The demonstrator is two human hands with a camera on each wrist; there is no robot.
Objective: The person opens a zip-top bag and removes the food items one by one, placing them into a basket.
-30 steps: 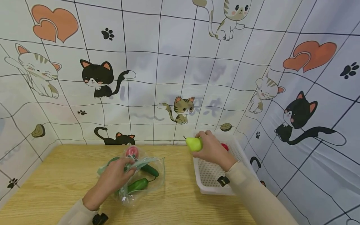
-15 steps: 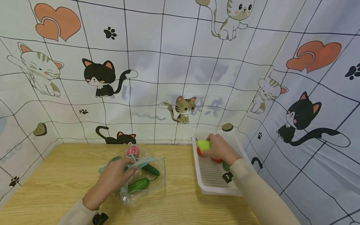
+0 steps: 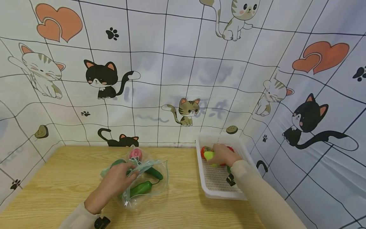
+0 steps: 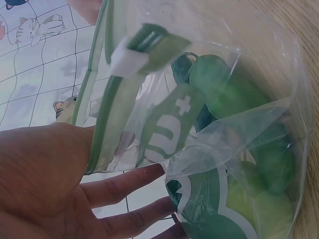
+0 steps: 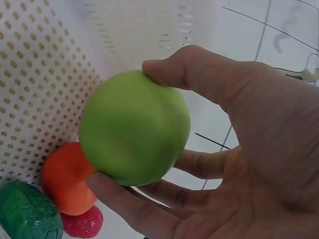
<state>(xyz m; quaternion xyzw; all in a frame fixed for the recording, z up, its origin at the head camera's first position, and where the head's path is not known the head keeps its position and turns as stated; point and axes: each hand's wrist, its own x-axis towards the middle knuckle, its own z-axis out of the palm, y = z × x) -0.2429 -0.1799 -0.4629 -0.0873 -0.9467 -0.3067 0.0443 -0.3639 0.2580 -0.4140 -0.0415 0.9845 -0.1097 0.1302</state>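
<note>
wooden bench [image 3: 183,197]: left hand [image 3: 117,179] pinches a clear plastic bag [image 4: 209,124]; right hand [image 5: 264,159] grips round lime-green fruit [image 5: 134,127] (best lowered gently).

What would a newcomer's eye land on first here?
The cartoon cat wall covering dominates, filling the background. At right, the right hand holds a yellow-green fruit inside a white basket. At left, the left hand holds a clear bag with a green pepper inside.

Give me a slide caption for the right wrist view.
Right hand holding a green fruit in a perforated white basket.
</note>
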